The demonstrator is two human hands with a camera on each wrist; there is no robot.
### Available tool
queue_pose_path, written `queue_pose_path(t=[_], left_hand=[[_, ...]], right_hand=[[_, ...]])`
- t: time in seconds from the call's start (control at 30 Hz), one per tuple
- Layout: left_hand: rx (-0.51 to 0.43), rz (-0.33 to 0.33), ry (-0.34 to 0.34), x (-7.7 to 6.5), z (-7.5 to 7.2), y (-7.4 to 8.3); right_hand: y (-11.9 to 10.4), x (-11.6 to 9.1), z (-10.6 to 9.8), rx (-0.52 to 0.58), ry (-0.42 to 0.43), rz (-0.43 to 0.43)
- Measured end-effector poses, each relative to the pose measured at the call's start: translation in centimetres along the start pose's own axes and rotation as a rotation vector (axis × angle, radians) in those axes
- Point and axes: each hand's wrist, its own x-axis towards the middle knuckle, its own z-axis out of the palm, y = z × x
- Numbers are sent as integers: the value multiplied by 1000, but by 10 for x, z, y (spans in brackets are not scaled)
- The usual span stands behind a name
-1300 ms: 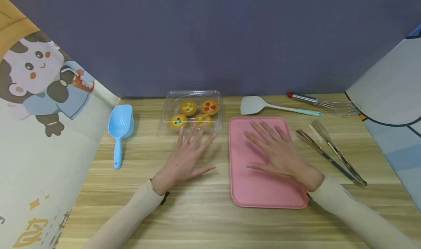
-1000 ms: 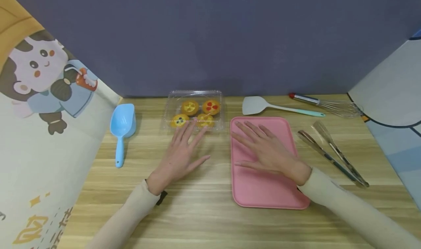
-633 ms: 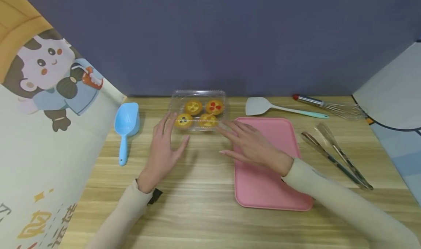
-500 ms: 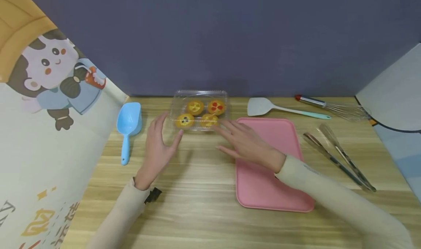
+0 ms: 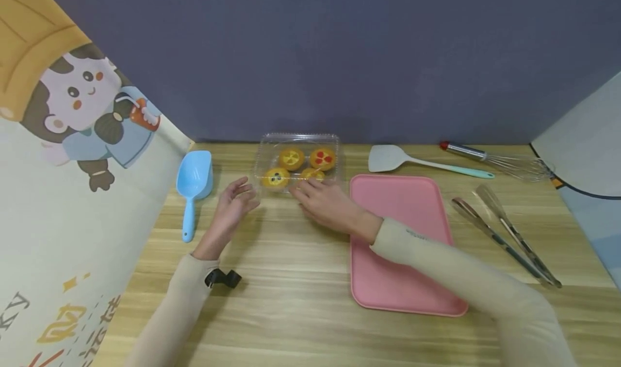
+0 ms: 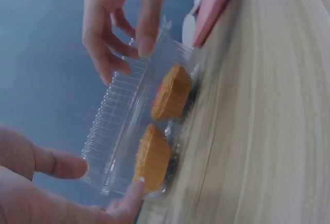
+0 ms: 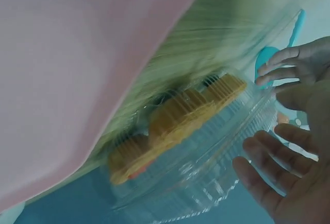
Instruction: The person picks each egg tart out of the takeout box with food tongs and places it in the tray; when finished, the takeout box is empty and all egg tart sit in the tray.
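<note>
A clear plastic clamshell box [image 5: 298, 140] holds several tarts [image 5: 291, 158] with fruit-like toppings and stands against the back wall. My left hand [image 5: 235, 205] is at the box's front left corner, fingers loosely bent. In the left wrist view, that hand's thumb [image 6: 64, 165] and a fingertip [image 6: 135, 190] are spread apart at the box's end. Over the front edge of the box reaches my right hand [image 5: 327, 205], partly covering one tart. Its fingers [image 7: 265, 165] look relaxed and parted in the right wrist view, near the lid's rim.
Under the right forearm lies a pink tray [image 5: 402, 297]. A blue scoop [image 5: 194, 175] is at the left. Right of the box are a white spatula [image 5: 386, 158], a whisk [image 5: 514, 165] and metal tongs [image 5: 509, 235]. Walls bound the wooden table [image 5: 286, 313].
My right hand has moved left from over the pink tray to the box's front edge. My left hand has shifted left to the box's corner, its fingers now more bent.
</note>
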Motion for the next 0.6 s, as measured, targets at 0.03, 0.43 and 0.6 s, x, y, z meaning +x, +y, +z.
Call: queue_pose_path(t=[0.03, 0.43, 0.6], left_hand=[[-34, -15, -10, 1, 0, 0], [-170, -14, -16, 7, -4, -8], [-177, -14, -25, 5, -6, -11]], right_hand=[[-2, 2, 2, -17, 0, -1], [-9, 14, 8, -65, -28, 5], [-10, 12, 9, -60, -10, -14]])
